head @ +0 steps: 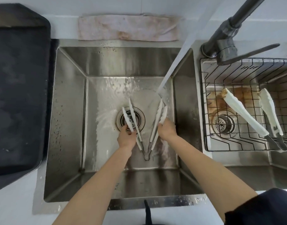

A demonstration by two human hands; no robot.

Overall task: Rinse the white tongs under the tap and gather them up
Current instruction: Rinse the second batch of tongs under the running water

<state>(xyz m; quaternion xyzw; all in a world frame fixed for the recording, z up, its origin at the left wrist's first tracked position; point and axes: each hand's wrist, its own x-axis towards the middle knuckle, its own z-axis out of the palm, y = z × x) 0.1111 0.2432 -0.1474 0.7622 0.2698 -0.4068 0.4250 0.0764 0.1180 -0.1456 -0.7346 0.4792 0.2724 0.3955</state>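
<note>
Down in the steel sink (69, 98), my left hand (126, 138) grips one pair of white tongs (131, 117) over the drain (130, 119), tips pointing away from me. My right hand (167, 129) grips a second pair of white tongs (159, 117), whose tips reach into the water stream (173, 60) falling from the black tap (227, 34). The two pairs' hinged ends meet in a V near the sink floor between my wrists. A third pair of white tongs (246, 114), stained brown at one tip, lies in the wire basket (228, 143) on the right.
A dark tray (19, 95) lies on the counter left of the sink. A stained cloth (128, 28) is spread behind the sink. The wire basket sits in a second, smaller sink with its own drain (223, 124). The tap lever (251, 52) juts over the basket.
</note>
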